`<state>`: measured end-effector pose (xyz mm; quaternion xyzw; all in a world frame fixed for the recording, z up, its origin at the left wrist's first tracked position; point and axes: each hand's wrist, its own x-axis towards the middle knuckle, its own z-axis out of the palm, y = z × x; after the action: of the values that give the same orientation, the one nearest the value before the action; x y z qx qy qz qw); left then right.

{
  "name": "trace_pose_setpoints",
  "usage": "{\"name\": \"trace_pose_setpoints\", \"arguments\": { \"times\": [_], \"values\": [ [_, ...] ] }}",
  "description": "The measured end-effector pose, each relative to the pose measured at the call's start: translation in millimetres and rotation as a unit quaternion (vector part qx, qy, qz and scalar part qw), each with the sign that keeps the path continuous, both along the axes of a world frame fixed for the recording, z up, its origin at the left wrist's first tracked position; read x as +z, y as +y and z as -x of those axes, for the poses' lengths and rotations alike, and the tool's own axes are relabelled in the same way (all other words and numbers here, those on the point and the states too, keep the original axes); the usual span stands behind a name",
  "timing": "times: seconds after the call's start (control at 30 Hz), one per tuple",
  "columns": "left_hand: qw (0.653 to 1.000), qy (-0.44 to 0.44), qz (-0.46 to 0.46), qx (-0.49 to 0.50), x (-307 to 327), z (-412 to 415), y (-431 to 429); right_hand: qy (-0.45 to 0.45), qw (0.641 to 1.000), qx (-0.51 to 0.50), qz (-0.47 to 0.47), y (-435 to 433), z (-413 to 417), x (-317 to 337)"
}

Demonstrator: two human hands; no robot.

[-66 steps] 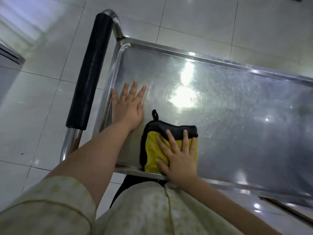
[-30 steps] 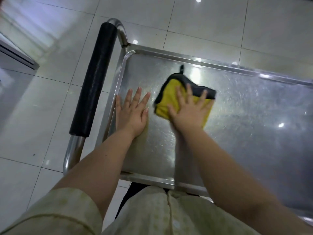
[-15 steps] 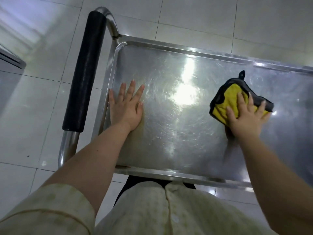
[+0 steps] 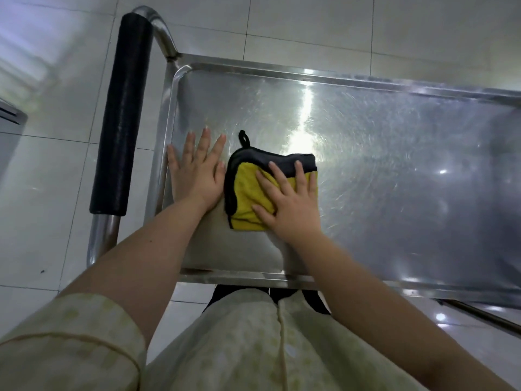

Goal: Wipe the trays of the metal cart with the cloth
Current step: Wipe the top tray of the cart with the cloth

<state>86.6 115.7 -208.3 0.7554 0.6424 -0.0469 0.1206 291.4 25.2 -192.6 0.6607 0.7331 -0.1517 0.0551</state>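
Note:
The metal cart's top tray (image 4: 394, 165) is a shiny scratched steel sheet with a raised rim, filling the middle and right of the head view. A folded yellow cloth (image 4: 248, 193) with a black edge and a black hanging loop lies flat on the tray near its left end. My right hand (image 4: 290, 201) presses down on the cloth with fingers spread. My left hand (image 4: 197, 170) lies flat and open on the bare tray just left of the cloth, close to the left rim, almost touching the cloth's edge.
The cart's push handle (image 4: 124, 114), a steel tube with a black foam grip, runs along the tray's left side. White glossy floor tiles (image 4: 310, 21) surround the cart. My pale patterned clothing fills the bottom of the view, against the tray's near rim (image 4: 239, 277).
My right hand has swept the cloth from the tray's middle right back to the left, beside my left hand. My left hand has stayed flat in the same place.

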Motion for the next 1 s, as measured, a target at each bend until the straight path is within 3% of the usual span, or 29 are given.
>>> {"name": "trace_pose_setpoints", "arguments": {
  "times": [0.2, 0.33, 0.43, 0.63, 0.73, 0.8, 0.93, 1.0],
  "values": [
    [1.0, 0.013, 0.007, -0.004, 2, -6, 0, -0.041, 0.981, -0.187, 0.024, -59, -141, 2],
    [1.0, -0.003, 0.001, -0.003, 2, -4, -2, -0.067, 0.963, -0.251, 0.065, -79, -169, 8],
    [1.0, 0.001, 0.003, -0.003, 0, -3, -1, -0.078, 0.966, -0.235, 0.076, -78, -134, 7],
    [1.0, -0.019, -0.005, -0.001, -2, -2, -2, -0.022, 0.999, 0.016, 0.027, -74, 12, 2],
    [1.0, -0.019, -0.006, -0.008, -2, -2, -1, 0.009, 0.998, 0.054, 0.011, -69, 32, 1],
    [1.0, -0.018, -0.003, -0.01, -2, -4, -2, 0.004, 0.999, 0.039, 0.008, -75, 2, -1],
    [1.0, -0.008, 0.003, -0.007, -3, -5, -2, -0.053, 0.992, -0.106, 0.033, -113, -105, 3],
    [1.0, -0.004, 0.005, -0.006, -2, -5, -2, -0.065, 0.988, -0.129, 0.061, -126, -142, 11]
  ]
}}
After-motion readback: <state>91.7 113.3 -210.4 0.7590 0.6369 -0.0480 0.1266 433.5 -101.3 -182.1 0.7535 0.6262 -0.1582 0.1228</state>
